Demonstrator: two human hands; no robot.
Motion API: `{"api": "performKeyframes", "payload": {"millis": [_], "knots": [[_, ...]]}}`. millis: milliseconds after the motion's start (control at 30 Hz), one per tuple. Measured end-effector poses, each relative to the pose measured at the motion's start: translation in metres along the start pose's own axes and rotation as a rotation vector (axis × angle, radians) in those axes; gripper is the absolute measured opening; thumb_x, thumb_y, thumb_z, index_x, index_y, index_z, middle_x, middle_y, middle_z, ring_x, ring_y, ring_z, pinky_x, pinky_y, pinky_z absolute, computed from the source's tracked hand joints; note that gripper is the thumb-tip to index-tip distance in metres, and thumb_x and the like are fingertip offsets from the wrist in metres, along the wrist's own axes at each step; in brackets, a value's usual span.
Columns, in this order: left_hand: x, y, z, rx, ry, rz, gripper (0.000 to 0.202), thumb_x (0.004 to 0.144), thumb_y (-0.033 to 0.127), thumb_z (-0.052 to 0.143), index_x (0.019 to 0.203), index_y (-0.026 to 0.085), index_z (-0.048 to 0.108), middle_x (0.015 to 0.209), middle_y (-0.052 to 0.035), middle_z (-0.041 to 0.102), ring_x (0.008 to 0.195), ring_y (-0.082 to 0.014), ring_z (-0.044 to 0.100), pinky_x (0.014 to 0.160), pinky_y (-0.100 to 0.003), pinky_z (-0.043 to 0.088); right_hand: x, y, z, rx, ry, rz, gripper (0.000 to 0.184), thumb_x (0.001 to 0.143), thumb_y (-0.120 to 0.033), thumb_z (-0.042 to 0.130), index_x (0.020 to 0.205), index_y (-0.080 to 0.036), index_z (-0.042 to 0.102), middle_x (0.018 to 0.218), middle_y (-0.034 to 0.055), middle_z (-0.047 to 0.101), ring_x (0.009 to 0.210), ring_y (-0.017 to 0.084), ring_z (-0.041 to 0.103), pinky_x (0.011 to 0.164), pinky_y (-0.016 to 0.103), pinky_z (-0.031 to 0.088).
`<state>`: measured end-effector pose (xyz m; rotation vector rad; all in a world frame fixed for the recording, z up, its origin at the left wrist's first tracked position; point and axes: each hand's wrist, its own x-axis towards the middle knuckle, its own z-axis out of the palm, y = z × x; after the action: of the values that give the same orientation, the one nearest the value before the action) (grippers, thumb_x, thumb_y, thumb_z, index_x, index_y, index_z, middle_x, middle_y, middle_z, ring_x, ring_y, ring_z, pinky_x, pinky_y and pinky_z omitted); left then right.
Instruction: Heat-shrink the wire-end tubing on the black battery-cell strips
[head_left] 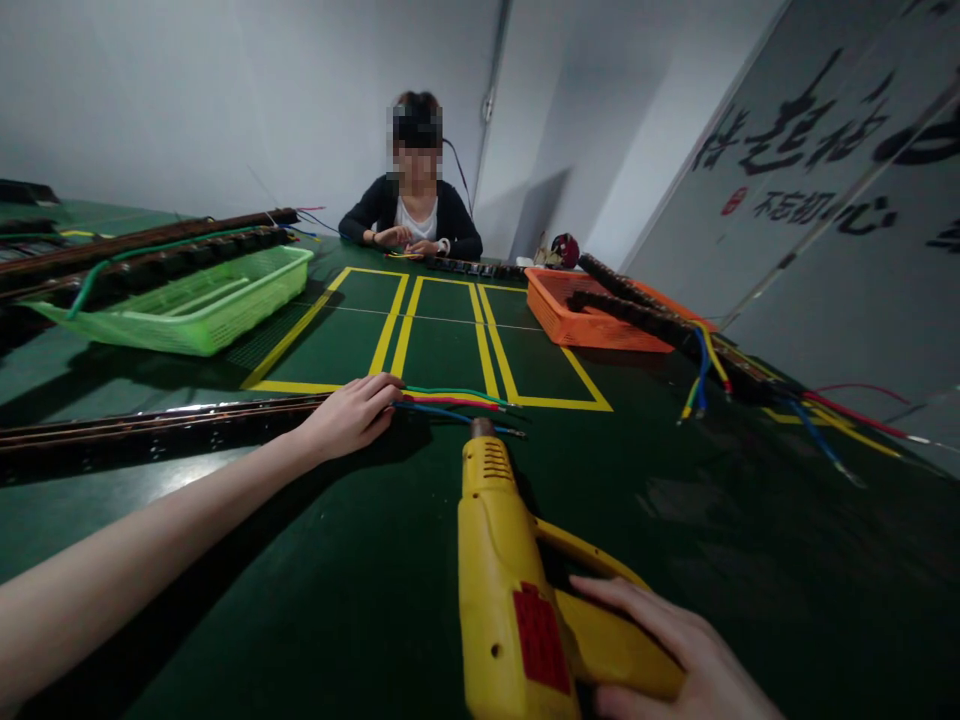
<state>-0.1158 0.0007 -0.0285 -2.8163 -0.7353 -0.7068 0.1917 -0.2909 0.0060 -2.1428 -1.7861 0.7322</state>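
My right hand (690, 655) is wrapped around the handle of a yellow heat gun (495, 530), whose metal nozzle points away from me at the wire ends. My left hand (356, 415) is closed over the right end of a long dark strip (187, 428), where its wires come out. Green, red, yellow and blue wires (457, 402) run rightward from under the fingers, their tips just beyond the nozzle. The palm hides where the wires join the strip.
A green basket (255, 290) at left and an orange basket (555, 310) at right carry more dark strips with coloured wires. Yellow tape rectangles (397, 325) mark the green table (337, 590). Across it sits a co-worker (416, 215), hands on small parts.
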Motion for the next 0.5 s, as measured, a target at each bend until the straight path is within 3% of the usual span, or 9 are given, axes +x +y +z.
{"api": "performKeyframes", "payload": {"millis": [100,267,333,400,500], "knots": [[0.0,0.0,-0.001,-0.007,-0.005,0.005,0.02,0.093,0.022,0.038,0.107,0.017,0.05,0.119,-0.0112,0.054,0.106,-0.0229,0.055,0.09,-0.039,0.05,-0.006,0.013,-0.006,0.015,0.035,0.0,0.063,0.064,-0.052,0.074,0.122,-0.03,0.063,0.129,0.0047,0.06,0.117,0.03,0.056,0.1,0.043,0.044],[-0.001,0.0,-0.002,-0.002,-0.01,0.009,0.018,0.093,0.023,0.038,0.105,0.017,0.049,0.119,-0.0114,0.053,0.106,-0.0231,0.056,0.089,-0.04,0.051,-0.011,0.014,-0.01,0.101,0.148,-0.056,0.057,0.068,-0.049,0.073,0.122,-0.03,0.063,0.123,0.006,0.063,0.119,0.029,0.055,0.102,0.043,0.043],[-0.001,0.0,-0.002,-0.003,-0.005,0.012,0.017,0.093,0.023,0.038,0.105,0.017,0.049,0.119,-0.0115,0.053,0.104,-0.0226,0.056,0.088,-0.039,0.051,-0.012,0.013,-0.009,0.086,0.202,-0.098,0.06,0.068,-0.049,0.074,0.123,-0.03,0.062,0.133,0.0069,0.056,0.128,0.03,0.046,0.107,0.045,0.036],[0.0,0.0,-0.003,-0.003,-0.001,0.016,0.017,0.093,0.023,0.039,0.105,0.017,0.049,0.118,-0.0115,0.054,0.103,-0.0221,0.057,0.087,-0.039,0.052,-0.014,0.013,-0.008,0.048,0.213,-0.097,0.073,0.062,-0.049,0.077,0.13,-0.031,0.055,0.146,0.0055,0.042,0.136,0.032,0.033,0.111,0.049,0.029],[0.0,0.0,-0.003,0.006,0.003,0.015,0.017,0.093,0.022,0.038,0.105,0.017,0.049,0.118,-0.0115,0.054,0.102,-0.022,0.057,0.087,-0.038,0.052,-0.014,0.013,-0.007,0.003,0.107,-0.029,0.091,0.059,-0.041,0.079,0.141,-0.034,0.041,0.153,0.0017,0.029,0.14,0.032,0.026,0.113,0.052,0.021]]}}
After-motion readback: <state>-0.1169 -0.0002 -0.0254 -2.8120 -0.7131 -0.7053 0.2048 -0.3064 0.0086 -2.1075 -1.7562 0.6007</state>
